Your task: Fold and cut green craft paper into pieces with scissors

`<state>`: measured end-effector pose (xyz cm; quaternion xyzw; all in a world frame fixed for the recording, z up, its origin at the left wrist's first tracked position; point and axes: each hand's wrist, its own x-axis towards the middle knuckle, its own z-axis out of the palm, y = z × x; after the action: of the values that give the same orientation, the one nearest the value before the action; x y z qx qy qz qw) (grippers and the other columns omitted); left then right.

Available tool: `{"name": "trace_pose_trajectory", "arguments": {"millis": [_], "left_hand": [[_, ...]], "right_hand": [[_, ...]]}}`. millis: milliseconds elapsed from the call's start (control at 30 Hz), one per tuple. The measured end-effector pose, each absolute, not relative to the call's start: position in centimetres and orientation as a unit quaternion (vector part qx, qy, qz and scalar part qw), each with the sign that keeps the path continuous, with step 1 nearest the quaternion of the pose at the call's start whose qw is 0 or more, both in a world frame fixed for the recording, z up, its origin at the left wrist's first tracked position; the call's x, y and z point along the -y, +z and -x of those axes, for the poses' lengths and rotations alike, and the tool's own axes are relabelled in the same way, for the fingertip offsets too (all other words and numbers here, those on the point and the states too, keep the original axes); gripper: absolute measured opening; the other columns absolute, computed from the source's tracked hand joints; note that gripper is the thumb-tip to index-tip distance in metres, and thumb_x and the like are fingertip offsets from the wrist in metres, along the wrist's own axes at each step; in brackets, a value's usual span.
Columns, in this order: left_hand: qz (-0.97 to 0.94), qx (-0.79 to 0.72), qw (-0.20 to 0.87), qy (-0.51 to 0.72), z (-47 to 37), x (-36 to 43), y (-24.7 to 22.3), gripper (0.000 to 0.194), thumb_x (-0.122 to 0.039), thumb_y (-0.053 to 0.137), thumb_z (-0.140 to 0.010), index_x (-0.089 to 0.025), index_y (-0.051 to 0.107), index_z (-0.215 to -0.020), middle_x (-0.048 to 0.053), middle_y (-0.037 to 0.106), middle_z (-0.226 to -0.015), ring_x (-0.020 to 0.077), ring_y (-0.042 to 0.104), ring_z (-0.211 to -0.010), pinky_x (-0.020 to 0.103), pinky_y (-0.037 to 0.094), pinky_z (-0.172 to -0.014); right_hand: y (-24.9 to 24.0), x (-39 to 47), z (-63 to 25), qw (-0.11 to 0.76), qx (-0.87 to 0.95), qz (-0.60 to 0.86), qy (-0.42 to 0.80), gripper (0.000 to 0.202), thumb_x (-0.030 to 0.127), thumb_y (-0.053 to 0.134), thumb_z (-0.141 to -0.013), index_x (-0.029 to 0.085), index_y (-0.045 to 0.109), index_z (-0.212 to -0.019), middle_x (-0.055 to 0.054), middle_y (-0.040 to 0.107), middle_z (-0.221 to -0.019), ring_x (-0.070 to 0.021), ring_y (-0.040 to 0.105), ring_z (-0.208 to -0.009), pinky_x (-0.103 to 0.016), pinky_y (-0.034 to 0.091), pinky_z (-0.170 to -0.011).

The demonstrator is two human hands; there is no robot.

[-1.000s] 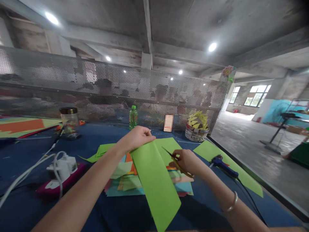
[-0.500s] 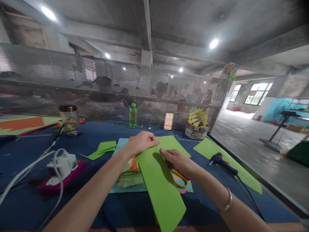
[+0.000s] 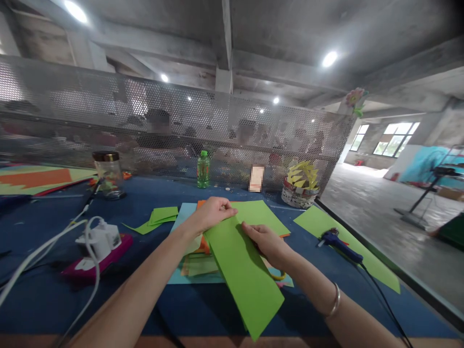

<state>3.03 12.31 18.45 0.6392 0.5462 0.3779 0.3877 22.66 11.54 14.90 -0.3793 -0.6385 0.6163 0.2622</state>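
A long strip of green paper [image 3: 246, 275] slants down toward the table's front edge, and looks folded or doubled. My left hand [image 3: 217, 212] pinches its upper end between thumb and fingers. On the strip's right edge, my right hand [image 3: 263, 239] grips it with the thumb on top and the fingers hidden beneath. Below and behind lie a larger green sheet [image 3: 266, 215], a light blue sheet [image 3: 183, 217] and paper scraps [image 3: 203, 267]. A yellow scissors handle [image 3: 279, 277] shows partly under my right hand.
A power strip [image 3: 123, 244] with white plugs and cables sits left, near a glass jar [image 3: 109, 176]. Behind are a green bottle [image 3: 203, 171] and a basket [image 3: 299, 193]. A blue glue gun [image 3: 340, 246] rests on green paper [image 3: 380, 268] at right. People sit behind the mesh screen [image 3: 199, 116].
The view has shifted slightly, so the table items appear a little farther right and up. Both hands keep their hold on the strip, and less of the scissors handle shows.
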Motion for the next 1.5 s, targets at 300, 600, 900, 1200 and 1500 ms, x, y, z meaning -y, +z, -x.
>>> {"name": "trace_pose_trajectory", "arguments": {"millis": [300, 600, 900, 1200, 1500], "left_hand": [[-0.624, -0.535, 0.421, 0.383, -3.2, -11.4, 18.5, 0.041, -0.055, 0.073, -0.067, -0.020, 0.056, -0.078, -0.003, 0.062, -0.058, 0.0124, 0.053, -0.046, 0.023, 0.039, -0.046], [-0.640, -0.536, 0.402, 0.377, -3.2, -11.0, 18.5, 0.035, -0.050, 0.073, -0.069, -0.020, 0.056, -0.075, -0.005, 0.058, -0.053, 0.0106, 0.048, -0.045, 0.021, 0.032, -0.044], [-0.631, -0.528, 0.452, 0.343, -2.6, -10.9, 18.3, 0.036, -0.049, 0.077, -0.065, -0.019, 0.062, -0.077, 0.001, 0.068, -0.067, 0.0152, 0.059, -0.055, 0.024, 0.041, -0.050], [-0.596, -0.543, 0.483, 0.342, -2.9, -10.6, 18.5, 0.032, -0.044, 0.081, -0.059, -0.019, 0.065, -0.071, 0.000, 0.068, -0.064, 0.0151, 0.060, -0.053, 0.025, 0.045, -0.051], [-0.612, -0.555, 0.449, 0.339, -2.1, -11.0, 17.9, 0.033, -0.046, 0.080, -0.062, -0.019, 0.064, -0.071, 0.000, 0.069, -0.063, 0.0161, 0.061, -0.052, 0.024, 0.044, -0.047]], "right_hand": [[14.4, -11.9, -22.5, 0.275, 0.620, 0.366, 0.638, 0.054, 0.070, 0.071, -0.065, 0.017, 0.063, -0.068, 0.001, 0.060, -0.059, -0.0098, 0.048, -0.048, -0.022, 0.034, -0.047], [14.3, -11.8, -22.4, 0.284, 0.645, 0.371, 0.605, 0.055, 0.070, 0.072, -0.064, 0.017, 0.059, -0.062, 0.005, 0.047, -0.049, -0.0067, 0.032, -0.043, -0.023, 0.021, -0.044], [14.4, -11.6, -22.4, 0.281, 0.668, 0.363, 0.587, 0.054, 0.069, 0.069, -0.068, 0.017, 0.055, -0.060, 0.006, 0.045, -0.050, -0.0066, 0.030, -0.044, -0.023, 0.020, -0.044], [14.4, -11.7, -22.7, 0.270, 0.692, 0.355, 0.567, 0.054, 0.067, 0.067, -0.073, 0.019, 0.050, -0.057, 0.008, 0.036, -0.048, -0.0069, 0.026, -0.045, -0.024, 0.017, -0.045], [13.5, -12.2, -23.5, 0.228, 0.718, 0.352, 0.555, 0.051, 0.058, 0.062, -0.082, 0.020, 0.043, -0.055, 0.009, 0.036, -0.042, -0.0061, 0.029, -0.039, -0.022, 0.020, -0.042]]}}
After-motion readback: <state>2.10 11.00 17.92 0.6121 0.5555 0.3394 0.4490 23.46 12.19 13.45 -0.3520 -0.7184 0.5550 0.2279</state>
